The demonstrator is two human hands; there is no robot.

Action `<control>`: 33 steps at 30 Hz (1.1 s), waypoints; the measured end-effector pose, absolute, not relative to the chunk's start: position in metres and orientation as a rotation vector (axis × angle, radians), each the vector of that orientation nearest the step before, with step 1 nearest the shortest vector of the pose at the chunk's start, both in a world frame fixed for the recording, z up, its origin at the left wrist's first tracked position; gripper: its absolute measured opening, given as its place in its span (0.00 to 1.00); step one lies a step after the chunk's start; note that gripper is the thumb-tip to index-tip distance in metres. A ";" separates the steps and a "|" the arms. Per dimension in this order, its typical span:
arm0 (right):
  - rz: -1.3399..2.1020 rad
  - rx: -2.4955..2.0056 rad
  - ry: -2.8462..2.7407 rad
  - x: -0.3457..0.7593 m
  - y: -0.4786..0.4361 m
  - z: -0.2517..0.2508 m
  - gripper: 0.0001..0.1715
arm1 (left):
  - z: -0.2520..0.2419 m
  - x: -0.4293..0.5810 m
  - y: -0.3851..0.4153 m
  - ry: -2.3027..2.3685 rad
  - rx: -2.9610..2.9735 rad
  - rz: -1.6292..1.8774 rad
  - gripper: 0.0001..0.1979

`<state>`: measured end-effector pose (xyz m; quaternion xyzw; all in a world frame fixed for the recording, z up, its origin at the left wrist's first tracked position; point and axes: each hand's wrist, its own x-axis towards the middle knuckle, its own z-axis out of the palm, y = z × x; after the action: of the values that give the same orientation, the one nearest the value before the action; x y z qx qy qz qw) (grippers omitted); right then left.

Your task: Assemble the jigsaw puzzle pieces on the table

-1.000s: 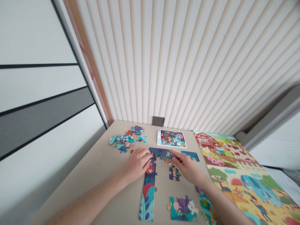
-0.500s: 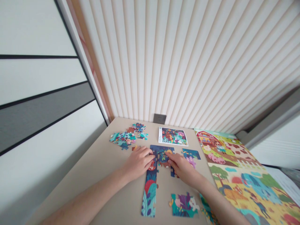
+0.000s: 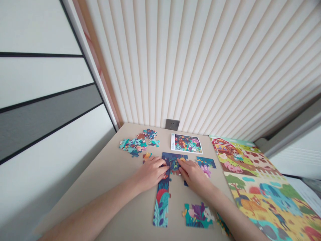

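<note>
An L-shaped run of joined jigsaw pieces [image 3: 161, 201], dark blue at the top and teal below, lies on the table. My left hand [image 3: 151, 172] rests on its upper left part, fingers bent together over the edge. My right hand [image 3: 194, 174] has index finger and thumb on a dark jigsaw piece [image 3: 175, 167] with leaves, set in the corner under the top row. The fingers partly cover where it meets its neighbours. An orange-and-brown piece [image 3: 147, 156] lies beside my left hand. Another piece peeks out below my right hand.
Loose pieces [image 3: 134, 145] are heaped at the back left. A reference picture card [image 3: 187, 144] lies at the back. Joined sections sit at right [image 3: 205, 164] and in front [image 3: 198, 216]. Finished animal puzzles [image 3: 250, 180] cover the right side, and a ribbed wall [image 3: 175, 67] rises behind.
My right hand has shifted slightly, covering more of the dark piece below it. The leafy piece sits nearer the corner of the joined run. The view has tilted a little.
</note>
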<state>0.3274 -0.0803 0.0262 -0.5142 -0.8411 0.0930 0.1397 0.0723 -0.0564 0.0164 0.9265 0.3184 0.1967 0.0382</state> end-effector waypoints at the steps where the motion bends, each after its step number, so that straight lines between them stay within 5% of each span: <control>1: 0.264 -1.495 -2.438 0.326 -0.080 0.027 0.22 | 0.017 0.072 -0.057 0.971 2.845 0.595 0.11; 33: 0.077 -1.392 -2.489 0.328 -0.091 0.029 0.14 | 0.018 0.075 -0.057 0.956 2.854 0.527 0.14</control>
<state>0.3282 -0.0912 0.0289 -0.4830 -0.8633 0.0267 0.1439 0.0745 -0.0573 0.0183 0.9332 0.3125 0.1723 0.0430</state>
